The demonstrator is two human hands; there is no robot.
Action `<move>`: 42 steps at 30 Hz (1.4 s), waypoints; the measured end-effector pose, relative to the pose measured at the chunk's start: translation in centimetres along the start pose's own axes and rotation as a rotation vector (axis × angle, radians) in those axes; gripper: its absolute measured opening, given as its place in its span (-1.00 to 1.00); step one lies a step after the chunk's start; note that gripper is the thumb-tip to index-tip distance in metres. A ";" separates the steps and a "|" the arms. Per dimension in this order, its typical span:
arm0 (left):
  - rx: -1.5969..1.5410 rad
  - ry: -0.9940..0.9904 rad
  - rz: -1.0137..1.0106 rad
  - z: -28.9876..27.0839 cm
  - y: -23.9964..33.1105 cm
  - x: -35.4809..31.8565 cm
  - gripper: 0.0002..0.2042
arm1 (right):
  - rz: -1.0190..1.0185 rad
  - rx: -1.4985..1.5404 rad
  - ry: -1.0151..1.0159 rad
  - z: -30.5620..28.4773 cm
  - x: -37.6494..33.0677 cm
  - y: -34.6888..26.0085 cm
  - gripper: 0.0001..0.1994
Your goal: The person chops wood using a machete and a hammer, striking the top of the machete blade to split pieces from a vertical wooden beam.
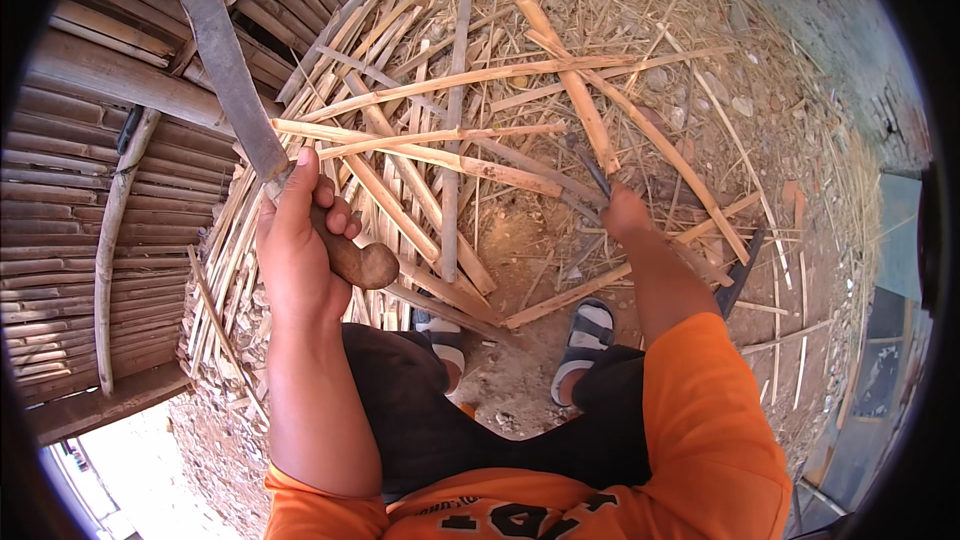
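Observation:
My left hand [308, 230] is closed around the curved wooden handle of a machete [232, 75]. Its broad, dull blade points up and to the left, over split bamboo strips. My right hand [626, 212] reaches down among the sticks, with its fingers closed and partly hidden. From that grip a dark narrow rod [590, 162] sticks out; its kind is unclear. One pale bamboo strip [570, 80] ends right beside the right hand, and I cannot tell if the two touch. Another split bamboo strip [450, 162] lies between my hands.
A slatted bamboo wall [130, 220] stands at the left, beside a heap of thin strips [235, 270]. Straw [690, 10] litters the ground ahead. My sandaled foot [587, 335] is close to the crossed pieces. A dark flat piece [740, 272] lies right of my right forearm.

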State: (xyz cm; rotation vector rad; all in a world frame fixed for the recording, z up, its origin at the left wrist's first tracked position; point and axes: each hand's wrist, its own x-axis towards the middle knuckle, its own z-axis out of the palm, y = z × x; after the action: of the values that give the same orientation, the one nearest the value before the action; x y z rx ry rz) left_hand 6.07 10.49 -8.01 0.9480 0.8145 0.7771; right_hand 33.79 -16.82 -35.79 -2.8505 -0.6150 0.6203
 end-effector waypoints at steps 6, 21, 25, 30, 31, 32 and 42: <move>-0.052 0.016 0.055 -1.4 0.8 0.0 -0.80 | -0.123 0.110 0.073 -4.6 -0.2 -2.0 -0.60; -0.206 0.085 0.163 -4.7 3.0 -0.2 -0.80 | -0.171 0.096 0.152 -19.9 -2.9 3.6 -0.63; -0.219 0.098 0.211 -5.9 3.5 -0.3 -0.79 | -0.087 0.107 0.103 -24.1 -6.6 3.4 -0.59; -0.280 0.154 0.230 -6.3 4.3 -0.7 -0.77 | -0.082 -0.101 0.101 -28.7 -11.9 6.4 -0.57; -0.294 0.162 0.243 -6.4 4.5 -0.7 -0.77 | -0.069 -0.146 0.091 -29.6 -13.3 7.0 -0.57; -0.306 0.173 0.253 -6.7 4.5 -0.6 -0.77 | -0.056 -0.211 0.087 -30.3 -14.5 7.6 -0.58; -0.415 0.299 0.391 -9.2 5.5 -0.2 -0.78 | 0.140 -0.127 0.126 -33.3 -23.4 6.6 -0.60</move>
State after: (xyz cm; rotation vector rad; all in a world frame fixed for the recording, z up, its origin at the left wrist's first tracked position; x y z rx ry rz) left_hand -3.03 15.88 -6.19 0.6277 0.6900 1.3937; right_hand 30.99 -34.99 1.18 -3.0428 -0.4529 0.4305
